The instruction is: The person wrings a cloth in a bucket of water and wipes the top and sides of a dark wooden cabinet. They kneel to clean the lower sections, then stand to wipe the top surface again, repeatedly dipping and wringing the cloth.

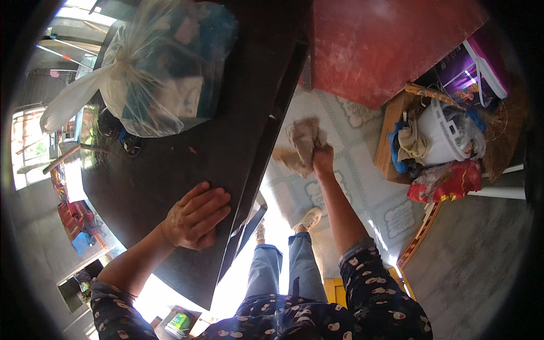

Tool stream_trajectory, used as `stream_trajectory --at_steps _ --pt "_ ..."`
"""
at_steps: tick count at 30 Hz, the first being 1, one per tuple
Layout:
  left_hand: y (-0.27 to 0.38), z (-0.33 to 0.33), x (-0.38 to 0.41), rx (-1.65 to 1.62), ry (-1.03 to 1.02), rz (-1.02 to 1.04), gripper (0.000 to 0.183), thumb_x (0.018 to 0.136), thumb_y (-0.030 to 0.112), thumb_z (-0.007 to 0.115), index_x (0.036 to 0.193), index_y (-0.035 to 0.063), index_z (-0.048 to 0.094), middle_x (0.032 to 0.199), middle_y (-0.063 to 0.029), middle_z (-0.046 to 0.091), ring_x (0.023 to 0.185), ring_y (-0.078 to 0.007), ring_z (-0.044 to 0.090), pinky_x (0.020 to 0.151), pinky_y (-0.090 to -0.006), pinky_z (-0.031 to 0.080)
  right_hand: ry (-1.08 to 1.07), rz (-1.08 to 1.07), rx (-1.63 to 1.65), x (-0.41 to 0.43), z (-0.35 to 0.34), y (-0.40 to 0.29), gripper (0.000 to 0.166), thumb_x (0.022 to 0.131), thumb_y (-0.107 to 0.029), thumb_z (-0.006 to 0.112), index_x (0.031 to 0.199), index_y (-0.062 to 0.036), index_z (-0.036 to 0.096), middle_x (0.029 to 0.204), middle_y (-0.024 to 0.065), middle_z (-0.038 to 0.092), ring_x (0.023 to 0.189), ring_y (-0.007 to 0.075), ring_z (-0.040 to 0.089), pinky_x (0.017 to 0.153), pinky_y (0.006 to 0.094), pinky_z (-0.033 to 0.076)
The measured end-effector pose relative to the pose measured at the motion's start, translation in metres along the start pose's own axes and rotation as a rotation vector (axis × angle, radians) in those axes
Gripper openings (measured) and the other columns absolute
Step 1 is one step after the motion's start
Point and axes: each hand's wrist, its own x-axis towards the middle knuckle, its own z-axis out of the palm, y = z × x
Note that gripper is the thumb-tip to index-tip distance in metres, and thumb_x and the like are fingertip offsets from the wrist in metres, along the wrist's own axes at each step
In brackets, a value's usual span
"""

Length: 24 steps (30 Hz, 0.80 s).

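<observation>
My right hand (324,158) grips a crumpled, brownish cloth (304,142), blurred by motion, out over the tiled floor (352,157) beside the table. Over the dark tabletop (170,170) is my left hand (195,216), fingers spread a little and holding nothing; whether its palm touches the surface I cannot tell. A knotted clear plastic bag (148,80) with bluish and pale contents rests toward the far end of the tabletop. Small light-coloured crumbs (192,149) lie on the dark surface between that bag and my left hand.
A red panel or tabletop (382,46) borders the floor ahead on the right. Beyond it stand a white plastic bucket (442,131), a cardboard box (389,136), a purple container (467,72) and a red plastic bag (446,180). Dark glossy items (123,134) sit by the clear bag.
</observation>
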Motion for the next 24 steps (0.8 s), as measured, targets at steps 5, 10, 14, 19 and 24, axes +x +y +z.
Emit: stream_trajectory --at_steps 5,10,14,19,24 --pt "0.004 0.001 -0.005 0.029 -0.006 -0.015 0.040 0.073 0.009 0.046 0.109 -0.0004 0.059 0.122 -0.0164 0.057 0.117 -0.0312 0.052 0.106 -0.0481 0.037 -0.276 0.054 1.078 0.006 -0.011 -0.063 0.056 0.098 -0.037 0.047 0.141 -0.0049 0.031 0.138 0.0099 0.044 0.125 0.0239 0.044 0.102 0.0382 0.041" --pt "0.001 0.005 -0.002 0.036 0.011 0.009 0.040 0.072 0.009 0.045 0.107 -0.0009 0.060 0.121 -0.0170 0.057 0.117 -0.0315 0.053 0.105 -0.0485 0.037 -0.109 0.008 0.311 0.081 0.034 -0.201 0.072 0.092 -0.052 0.049 0.140 -0.0022 0.032 0.133 0.0159 0.046 0.118 0.0290 0.051 0.101 0.0385 0.040" --pt "0.000 0.006 0.003 0.004 0.020 0.005 0.044 0.073 0.006 0.044 0.114 -0.0002 0.059 0.126 -0.0152 0.056 0.123 -0.0281 0.050 0.110 -0.0456 0.032 0.309 -0.672 -0.034 0.113 0.077 -0.160 0.043 0.093 -0.030 0.053 0.121 0.0024 0.051 0.114 0.0232 0.058 0.097 0.0311 0.059 0.085 0.0378 0.046" --pt "0.001 0.004 -0.005 0.045 0.004 0.008 0.042 0.071 0.009 0.043 0.110 -0.0013 0.057 0.119 -0.0185 0.057 0.116 -0.0340 0.053 0.104 -0.0516 0.038 -0.138 0.063 0.832 -0.002 0.097 -0.087 0.042 0.099 -0.034 0.042 0.131 -0.0069 0.043 0.124 0.0098 0.053 0.106 0.0201 0.054 0.091 0.0306 0.044" --pt "0.000 0.003 -0.001 0.033 -0.004 0.034 0.040 0.071 0.008 0.044 0.107 -0.0014 0.057 0.119 -0.0186 0.057 0.117 -0.0339 0.052 0.104 -0.0516 0.037 -0.184 0.612 1.348 -0.152 0.102 -0.025 0.041 0.100 -0.037 0.040 0.132 -0.0113 0.044 0.124 0.0008 0.050 0.108 0.0115 0.051 0.092 0.0256 0.043"
